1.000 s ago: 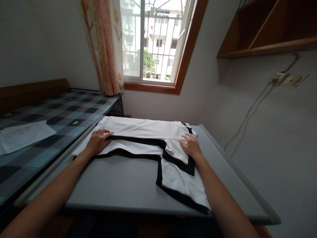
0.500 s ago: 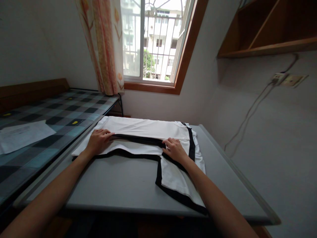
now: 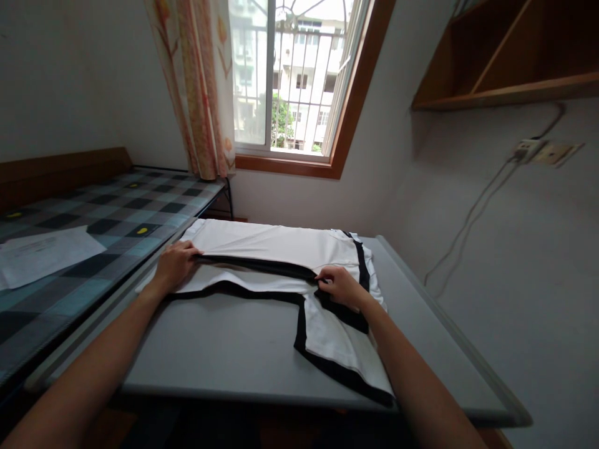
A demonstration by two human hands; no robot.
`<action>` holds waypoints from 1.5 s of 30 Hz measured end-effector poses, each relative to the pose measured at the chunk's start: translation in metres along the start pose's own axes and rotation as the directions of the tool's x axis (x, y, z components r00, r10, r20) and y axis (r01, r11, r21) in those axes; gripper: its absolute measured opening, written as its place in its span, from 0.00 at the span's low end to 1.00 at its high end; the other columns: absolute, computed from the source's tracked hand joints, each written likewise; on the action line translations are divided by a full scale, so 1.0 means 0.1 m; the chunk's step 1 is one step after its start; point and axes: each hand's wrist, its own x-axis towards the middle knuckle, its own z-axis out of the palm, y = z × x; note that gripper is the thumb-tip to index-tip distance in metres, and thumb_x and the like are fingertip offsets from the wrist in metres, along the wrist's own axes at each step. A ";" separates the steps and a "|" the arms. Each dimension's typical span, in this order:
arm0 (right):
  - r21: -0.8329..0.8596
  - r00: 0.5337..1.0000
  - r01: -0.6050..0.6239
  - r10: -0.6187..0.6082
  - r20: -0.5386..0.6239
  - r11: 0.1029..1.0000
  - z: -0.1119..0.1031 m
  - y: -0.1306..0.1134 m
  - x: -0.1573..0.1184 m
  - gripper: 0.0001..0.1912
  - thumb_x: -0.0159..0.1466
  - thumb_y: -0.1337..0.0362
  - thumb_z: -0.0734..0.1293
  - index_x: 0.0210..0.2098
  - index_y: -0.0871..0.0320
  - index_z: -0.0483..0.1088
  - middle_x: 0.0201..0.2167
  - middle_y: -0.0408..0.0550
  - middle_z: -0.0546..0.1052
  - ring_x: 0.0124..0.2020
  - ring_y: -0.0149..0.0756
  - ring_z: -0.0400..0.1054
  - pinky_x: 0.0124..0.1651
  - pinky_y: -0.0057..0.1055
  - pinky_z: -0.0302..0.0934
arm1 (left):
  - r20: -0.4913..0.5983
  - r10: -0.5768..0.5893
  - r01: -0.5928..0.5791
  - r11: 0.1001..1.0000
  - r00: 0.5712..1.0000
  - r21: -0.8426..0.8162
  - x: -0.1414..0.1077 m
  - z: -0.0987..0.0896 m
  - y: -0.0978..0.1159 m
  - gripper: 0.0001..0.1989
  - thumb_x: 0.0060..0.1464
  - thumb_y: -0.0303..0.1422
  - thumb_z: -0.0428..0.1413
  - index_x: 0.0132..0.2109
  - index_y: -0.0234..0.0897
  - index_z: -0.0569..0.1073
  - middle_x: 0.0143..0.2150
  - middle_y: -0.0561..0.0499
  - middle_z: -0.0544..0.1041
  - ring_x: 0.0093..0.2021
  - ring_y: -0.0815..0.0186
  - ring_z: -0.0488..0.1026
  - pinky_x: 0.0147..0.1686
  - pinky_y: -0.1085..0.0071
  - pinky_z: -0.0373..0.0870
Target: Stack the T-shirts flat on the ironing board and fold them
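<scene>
A white shirt [image 3: 276, 240] with black trim lies spread on a grey table [image 3: 224, 349], its near layer pulled partly back over the far one. Its short sleeve [image 3: 337, 337], edged in black, points toward me on the right. My left hand [image 3: 175, 265] is at the left end of the black strip [image 3: 262, 265], fingers closed on the cloth edge. On the right end of that strip my right hand [image 3: 340, 285] pinches the fabric near the sleeve. Some cloth under both hands is hidden.
To the left stands a bed with a checked mattress [image 3: 182, 199], and papers [image 3: 47, 252] lie on it. A curtain [image 3: 206, 93] hangs beside the barred window [image 3: 299, 81]. Wooden shelves [image 3: 505, 93] and a socket with a cable [image 3: 528, 148] are on the right wall.
My left hand has shifted left along the cloth edge. The right hand has moved slightly right and closed into a pinch, and the black strip between the hands is drawn straighter.
</scene>
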 end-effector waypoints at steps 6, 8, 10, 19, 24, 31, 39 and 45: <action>0.197 0.999 -0.049 0.045 0.024 0.979 0.04 0.05 0.01 0.16 0.63 0.55 0.65 0.39 0.59 0.78 0.26 0.44 0.75 0.26 0.32 0.65 0.30 0.27 0.57 | 0.063 -0.087 0.091 0.993 0.994 -0.068 -0.03 0.03 0.04 0.17 0.52 0.35 0.49 0.41 0.40 0.81 0.43 0.46 0.79 0.44 0.54 0.75 0.44 0.62 0.69; 0.204 0.990 -0.089 0.110 -0.093 0.975 0.02 0.16 0.04 0.20 0.65 0.53 0.61 0.39 0.60 0.78 0.28 0.47 0.77 0.27 0.34 0.67 0.32 0.29 0.60 | 0.046 -0.126 0.130 0.986 0.991 -0.107 -0.04 0.05 0.03 0.17 0.53 0.37 0.49 0.40 0.40 0.81 0.44 0.47 0.79 0.44 0.55 0.75 0.45 0.63 0.69; 0.117 0.944 -0.173 0.199 -0.263 0.978 -0.04 0.30 0.04 0.19 0.65 0.54 0.61 0.38 0.61 0.77 0.31 0.50 0.78 0.29 0.36 0.68 0.35 0.31 0.62 | 0.037 -0.169 0.173 0.974 0.985 -0.149 -0.04 0.06 0.02 0.18 0.55 0.40 0.48 0.40 0.40 0.81 0.45 0.47 0.79 0.44 0.57 0.75 0.46 0.65 0.70; -0.178 0.614 -0.755 0.585 -0.530 0.631 -0.35 0.76 -0.19 0.20 0.64 0.58 0.61 0.50 0.58 0.74 0.43 0.57 0.78 0.45 0.47 0.72 0.47 0.38 0.62 | 0.093 -0.200 0.211 0.968 0.975 -0.134 -0.02 0.26 -0.01 0.29 0.61 0.47 0.42 0.61 0.38 0.71 0.64 0.42 0.68 0.63 0.53 0.65 0.60 0.57 0.61; -0.140 0.516 -0.847 0.731 -0.447 0.512 -0.34 0.85 -0.22 0.21 0.63 0.49 0.61 0.43 0.57 0.76 0.44 0.59 0.79 0.47 0.52 0.72 0.48 0.44 0.60 | 0.174 -0.201 0.222 0.969 0.964 -0.111 -0.02 0.29 -0.02 0.29 0.62 0.48 0.42 0.62 0.39 0.70 0.66 0.42 0.66 0.64 0.51 0.64 0.62 0.55 0.59; -0.074 0.542 -0.814 0.706 -0.455 0.577 -0.33 0.95 -0.20 0.15 0.64 0.53 0.63 0.40 0.56 0.75 0.41 0.56 0.80 0.45 0.49 0.73 0.47 0.41 0.60 | 0.168 -0.195 0.216 0.969 0.966 -0.116 -0.01 0.27 -0.02 0.30 0.62 0.48 0.42 0.61 0.37 0.71 0.65 0.41 0.66 0.63 0.52 0.65 0.61 0.57 0.60; -0.064 0.499 -0.848 0.753 -0.428 0.526 -0.38 0.88 -0.22 0.12 0.65 0.56 0.64 0.40 0.56 0.74 0.42 0.55 0.78 0.45 0.47 0.71 0.46 0.40 0.59 | 0.160 -0.284 0.299 0.951 0.945 -0.079 -0.05 0.17 -0.10 0.27 0.63 0.45 0.42 0.59 0.37 0.72 0.62 0.41 0.70 0.59 0.48 0.68 0.55 0.55 0.64; -0.293 0.718 -0.644 0.426 -0.550 0.707 -0.31 0.70 -0.15 0.11 0.64 0.60 0.63 0.42 0.58 0.73 0.42 0.55 0.74 0.45 0.46 0.67 0.46 0.39 0.56 | 0.044 -0.249 0.251 0.966 0.968 -0.061 -0.05 0.08 -0.01 0.21 0.60 0.38 0.46 0.53 0.38 0.77 0.54 0.40 0.75 0.54 0.49 0.70 0.50 0.55 0.66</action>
